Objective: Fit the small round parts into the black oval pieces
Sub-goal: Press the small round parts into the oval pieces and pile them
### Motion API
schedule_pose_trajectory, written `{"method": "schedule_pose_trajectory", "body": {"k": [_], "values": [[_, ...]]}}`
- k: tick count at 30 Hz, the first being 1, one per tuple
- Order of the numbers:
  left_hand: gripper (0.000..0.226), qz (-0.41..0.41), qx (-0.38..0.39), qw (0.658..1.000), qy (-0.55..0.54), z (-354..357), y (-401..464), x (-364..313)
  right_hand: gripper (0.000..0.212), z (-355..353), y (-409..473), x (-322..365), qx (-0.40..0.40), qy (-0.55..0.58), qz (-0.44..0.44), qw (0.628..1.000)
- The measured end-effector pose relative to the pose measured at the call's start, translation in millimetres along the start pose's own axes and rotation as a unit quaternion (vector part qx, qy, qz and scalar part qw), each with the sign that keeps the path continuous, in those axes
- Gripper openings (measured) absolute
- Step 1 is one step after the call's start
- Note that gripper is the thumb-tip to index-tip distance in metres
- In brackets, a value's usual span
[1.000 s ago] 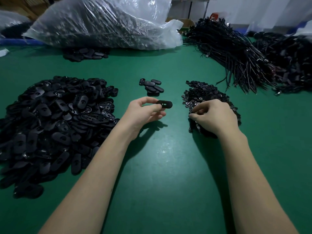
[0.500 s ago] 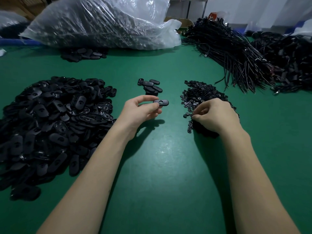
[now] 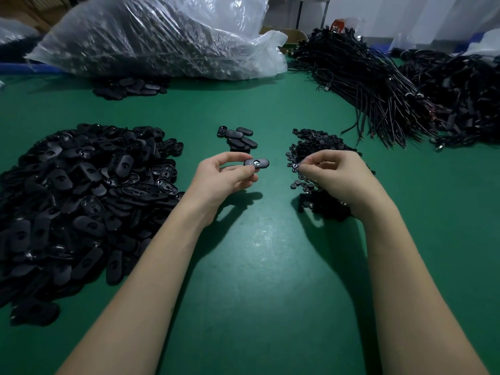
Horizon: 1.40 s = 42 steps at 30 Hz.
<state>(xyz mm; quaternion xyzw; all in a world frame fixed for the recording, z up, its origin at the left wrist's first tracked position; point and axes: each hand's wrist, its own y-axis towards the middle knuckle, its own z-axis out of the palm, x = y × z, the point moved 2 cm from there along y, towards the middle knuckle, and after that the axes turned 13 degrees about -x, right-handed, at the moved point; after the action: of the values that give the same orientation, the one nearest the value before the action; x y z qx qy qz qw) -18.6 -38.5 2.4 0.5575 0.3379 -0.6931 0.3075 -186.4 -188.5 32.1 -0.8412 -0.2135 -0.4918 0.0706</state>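
Right hand [image 3: 338, 180] lifted w/ small round part [image 3: 297, 165], left hand [image 3: 221, 182] pinching glossy oval piece [image 3: 257, 163]

Oval-piece heap [image 3: 81, 201] cut off at left, cable bundle [image 3: 460, 98] cut off right

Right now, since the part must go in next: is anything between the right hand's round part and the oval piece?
Nothing visible: only bare green table lies between the right hand, pinching a small round part, and the oval piece in the left hand.
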Motion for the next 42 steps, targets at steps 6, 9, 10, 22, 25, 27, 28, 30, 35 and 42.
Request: {"method": "schedule_pose_trajectory", "body": {"k": [6, 9, 10, 22, 25, 27, 28, 30, 35, 42], "values": [[0.021, 0.031, 0.012, 0.999, -0.001, 4.8, -2.8, -3.1, 0.008, 8.6, -4.0, 8.7, 0.089, 0.159, 0.071, 0.981], [0.02, 0.047, 0.022, 0.999, 0.004, 6.3, -4.3, -4.9, 0.005, 11.8, -3.8, 9.5, 0.104, 0.18, 0.071, 0.976], [0.021, 0.05, 0.025, 0.998, 0.007, 6.7, -4.7, -5.1, 0.004, 12.5, -3.7, 9.5, 0.105, 0.182, 0.071, 0.975], [0.024, 0.102, 0.042, 0.993, 0.043, 10.4, -9.6, -8.7, 0.005, 24.9, -8.7, 20.5, 0.005, 0.136, -0.019, 0.991], [0.025, 0.101, 0.044, 0.993, 0.046, 10.4, -9.8, -8.8, 0.005, 25.8, -10.4, 21.5, 0.002, 0.135, -0.025, 0.991], [0.025, 0.102, 0.045, 0.993, 0.048, 10.5, -10.0, -8.9, 0.004, 26.5, -11.3, 21.6, -0.002, 0.135, -0.025, 0.991], [0.025, 0.102, 0.046, 0.993, 0.048, 10.7, -10.0, -9.0, 0.003, 26.7, -11.9, 22.0, -0.003, 0.135, -0.026, 0.991], [0.025, 0.101, 0.047, 0.993, 0.048, 10.9, -10.3, -9.1, 0.003, 26.8, -12.2, 23.1, -0.002, 0.133, -0.025, 0.991], [0.024, 0.099, 0.049, 0.993, 0.049, 10.2, -10.4, -9.2, 0.004, 27.3, -13.8, 24.6, 0.003, 0.13, -0.013, 0.991], [0.02, 0.077, 0.066, 0.994, 0.028, 6.7, -10.2, -8.9, 0.022, 28.1, -13.3, 20.5, -0.006, 0.126, 0.024, 0.992]]}}
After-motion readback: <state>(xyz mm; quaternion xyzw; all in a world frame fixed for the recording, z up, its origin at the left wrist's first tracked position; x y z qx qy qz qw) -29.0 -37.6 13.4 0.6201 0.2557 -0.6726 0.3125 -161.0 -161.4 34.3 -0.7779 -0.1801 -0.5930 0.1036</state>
